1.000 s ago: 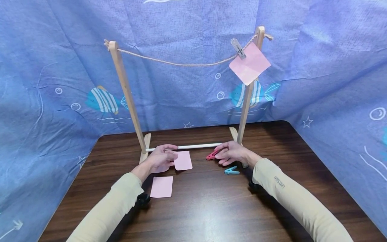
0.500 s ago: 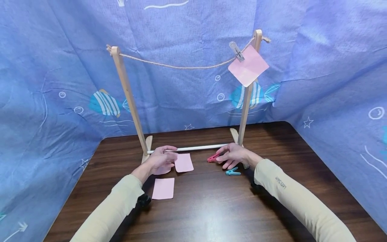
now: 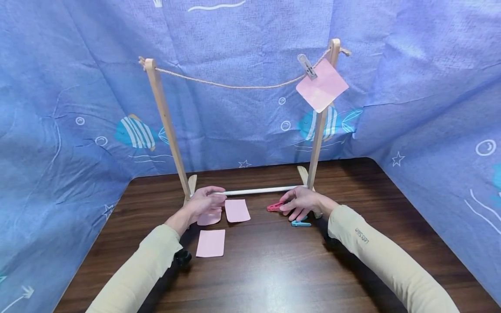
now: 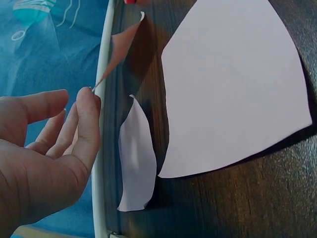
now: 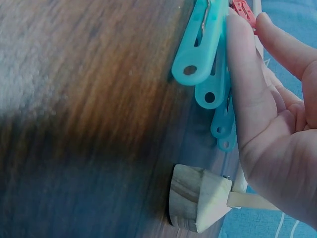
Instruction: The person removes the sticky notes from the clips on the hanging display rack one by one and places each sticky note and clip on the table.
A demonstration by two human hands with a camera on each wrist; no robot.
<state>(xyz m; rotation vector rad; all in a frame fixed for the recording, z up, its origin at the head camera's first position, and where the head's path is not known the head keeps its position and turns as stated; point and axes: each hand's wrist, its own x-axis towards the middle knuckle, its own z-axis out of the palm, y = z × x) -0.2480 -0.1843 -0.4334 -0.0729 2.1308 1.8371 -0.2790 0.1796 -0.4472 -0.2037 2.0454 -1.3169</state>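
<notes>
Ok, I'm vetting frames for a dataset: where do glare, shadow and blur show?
Head view: pale glare on the near part of the table, dark shadow under the right sleeve; left wrist view: the shaded sheet looks brownish, and the large sheet has dark shadow along its lower edge; right wrist view: table grain smeared, lower left dark.

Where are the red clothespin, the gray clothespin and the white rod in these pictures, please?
Red clothespin (image 3: 275, 207), head view: exposed part of its body.
Gray clothespin (image 3: 307, 67), head view: middle of its body.
White rod (image 3: 258, 191), head view: its bare middle stretch.
</notes>
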